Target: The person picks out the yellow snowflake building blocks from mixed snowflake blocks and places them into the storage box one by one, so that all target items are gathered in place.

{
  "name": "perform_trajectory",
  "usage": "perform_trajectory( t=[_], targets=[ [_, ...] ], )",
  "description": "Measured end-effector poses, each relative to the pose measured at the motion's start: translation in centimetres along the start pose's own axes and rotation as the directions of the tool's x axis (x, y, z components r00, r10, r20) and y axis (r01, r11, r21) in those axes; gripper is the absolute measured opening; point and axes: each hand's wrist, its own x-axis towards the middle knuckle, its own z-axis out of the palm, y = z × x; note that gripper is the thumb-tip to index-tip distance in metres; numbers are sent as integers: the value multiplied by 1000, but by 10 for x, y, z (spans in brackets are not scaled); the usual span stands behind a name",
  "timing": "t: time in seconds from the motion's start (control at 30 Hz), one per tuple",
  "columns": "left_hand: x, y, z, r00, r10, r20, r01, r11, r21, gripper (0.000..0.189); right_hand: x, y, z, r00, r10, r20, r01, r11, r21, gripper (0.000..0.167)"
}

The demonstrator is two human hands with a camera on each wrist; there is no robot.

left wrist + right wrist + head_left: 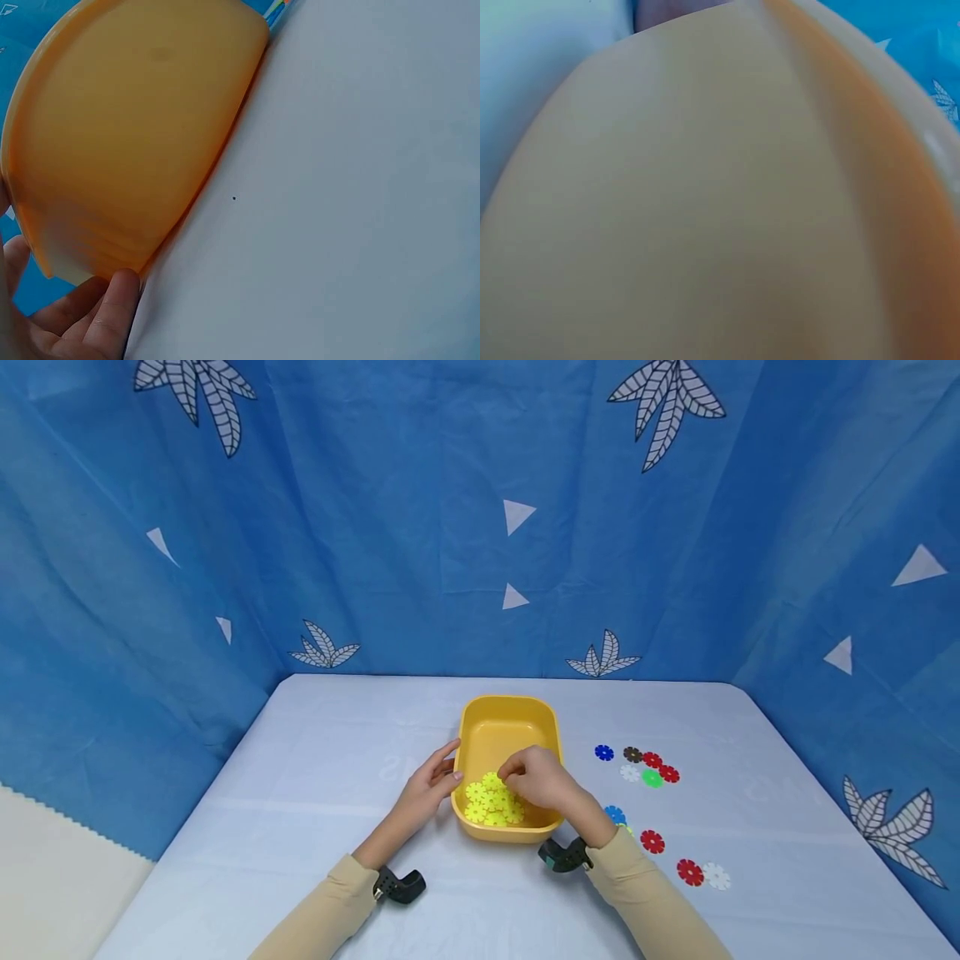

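Observation:
A yellow plastic tray [510,702] stands on the table, with a heap of yellow snowflake building discs [491,800] at its near end. At the tray's left side, my left hand [429,789] holds the wall, thumb at the rim. In the left wrist view its fingers [112,311] touch the outer wall. My right hand [542,779] reaches into the tray, fingers bent and fingertips together right over the discs. Whether a disc is between those fingertips is hidden. The tray's outer wall [690,187] fills most of the right wrist view.
Right of the tray lie loose discs: a dark blue disc [603,752], a brown disc [632,754], a green disc [652,778], a red disc [690,872], a white disc [716,876] and others. A blue disc [615,814] lies close to the right forearm. Blue curtains [450,527] surround the table.

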Motion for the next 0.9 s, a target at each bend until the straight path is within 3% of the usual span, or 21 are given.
perform_trajectory(
  t=[0.37, 0.9],
  targets=[
    [1, -1, 0, 1000, 4, -6, -4, 1000, -5, 58, -1, 1, -6, 1000, 28, 5, -29, 997, 77, 15],
    [1, -3, -1, 1000, 7, -3, -7, 1000, 1, 58, -5, 11, -32, 1000, 24, -8, -22, 985, 170, 17]
  ],
)
